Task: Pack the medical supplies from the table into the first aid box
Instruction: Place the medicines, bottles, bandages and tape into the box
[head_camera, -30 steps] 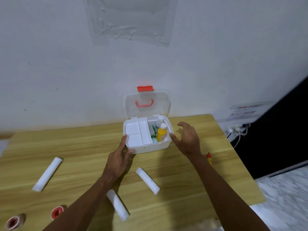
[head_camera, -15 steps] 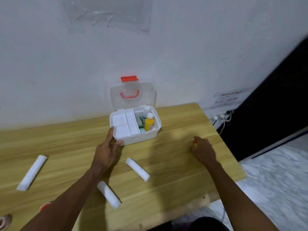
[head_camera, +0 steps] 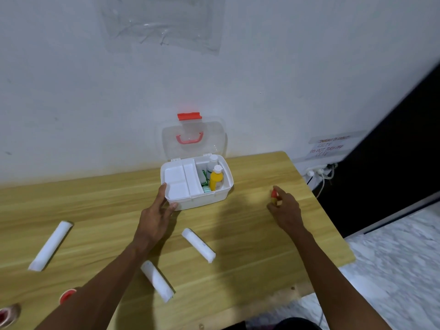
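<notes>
— Any writing you can read?
— Only a taped paper notice (head_camera: 329, 146) on the wall, up and to the right of the right hand (head_camera: 284, 210). Its lower lines look like "CCTV" and "DO NOT TURN OFF".
— And the top line?
— Too blurred. The yellow bottle (head_camera: 216, 179) shows no legible label.

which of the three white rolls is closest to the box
The white roll just right of the left hand; the one by the table's front edge and the far-left one lie farther away.

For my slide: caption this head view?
Left hand steadies open first aid box; right hand grasps small bottle.
</notes>
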